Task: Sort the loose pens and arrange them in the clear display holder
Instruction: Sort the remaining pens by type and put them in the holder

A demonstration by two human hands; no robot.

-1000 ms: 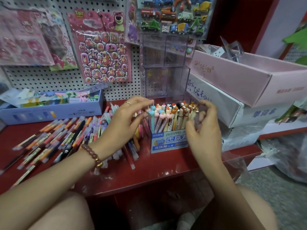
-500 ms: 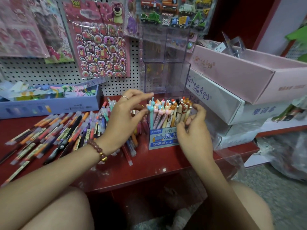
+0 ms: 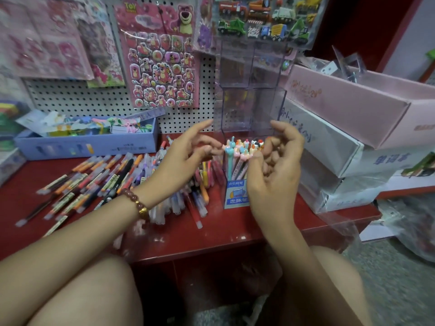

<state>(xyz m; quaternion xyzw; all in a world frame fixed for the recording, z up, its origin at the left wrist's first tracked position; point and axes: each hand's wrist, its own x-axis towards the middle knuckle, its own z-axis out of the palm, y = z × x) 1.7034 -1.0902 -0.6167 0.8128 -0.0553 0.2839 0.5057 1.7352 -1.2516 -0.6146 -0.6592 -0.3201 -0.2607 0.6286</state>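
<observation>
Fingers (image 3: 202, 126) flank upright pens (image 3: 235, 162), frontmost in the holder (image 3: 268, 107).

A single wide-angle view, worn on the person's head, looks forward and down along both forearms. The left hand (image 3: 186, 158) and right hand (image 3: 275, 170) sit close to the lens near mid-frame, their fingers (image 3: 207, 149) just in front of the clear display holder (image 3: 251, 107). Beyond the fingers the view faces the pegboard (image 3: 94, 97) wall; below them the red counter (image 3: 211, 234) edge and the person's bare knees (image 3: 82, 290) fill the bottom. The frame's far left edge is blurred.
</observation>
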